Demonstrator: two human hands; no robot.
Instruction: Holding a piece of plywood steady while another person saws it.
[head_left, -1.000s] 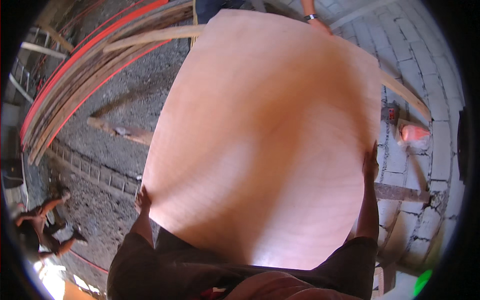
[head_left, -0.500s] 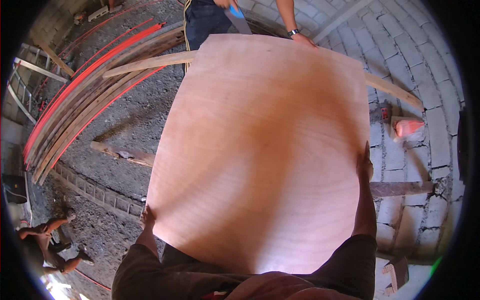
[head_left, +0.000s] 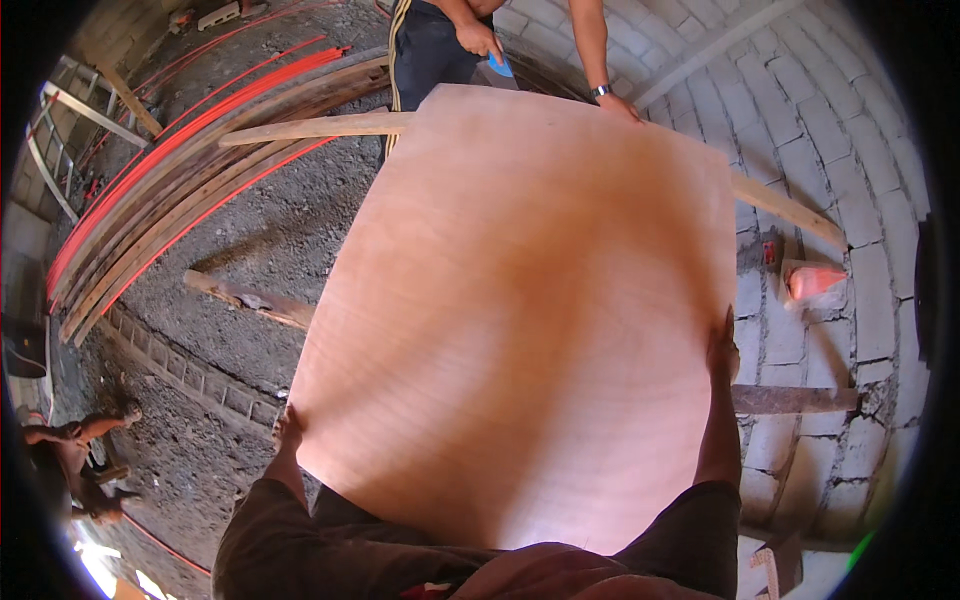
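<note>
A large thin plywood sheet (head_left: 480, 300) lies in front of me, with shadows across its face. My left hand (head_left: 287, 430) is closed on its near left edge. On the right edge, my right hand (head_left: 723, 352) grips the sheet, its fingers partly hidden by the edge. At the far side a co-worker in dark striped trousers holds a handsaw with a blue handle (head_left: 500, 66); the blade stands close to the sheet's far edge. The co-worker's other hand (head_left: 622, 108), with a watch on the wrist, rests at that edge.
Wooden beams (head_left: 790, 208) stick out from under the sheet on both sides. Red bars (head_left: 190, 170) and long planks lie at left, near a metal ladder (head_left: 95, 115). Another person (head_left: 85, 445) sits at lower left. A block wall (head_left: 790, 110) stands right, beside a red-and-clear package (head_left: 812, 282).
The far end of the sheet and the co-worker sit slightly lower in the picture. The co-worker's saw hand shows more fully, the saw shifted right. My hands keep their hold on the edges.
</note>
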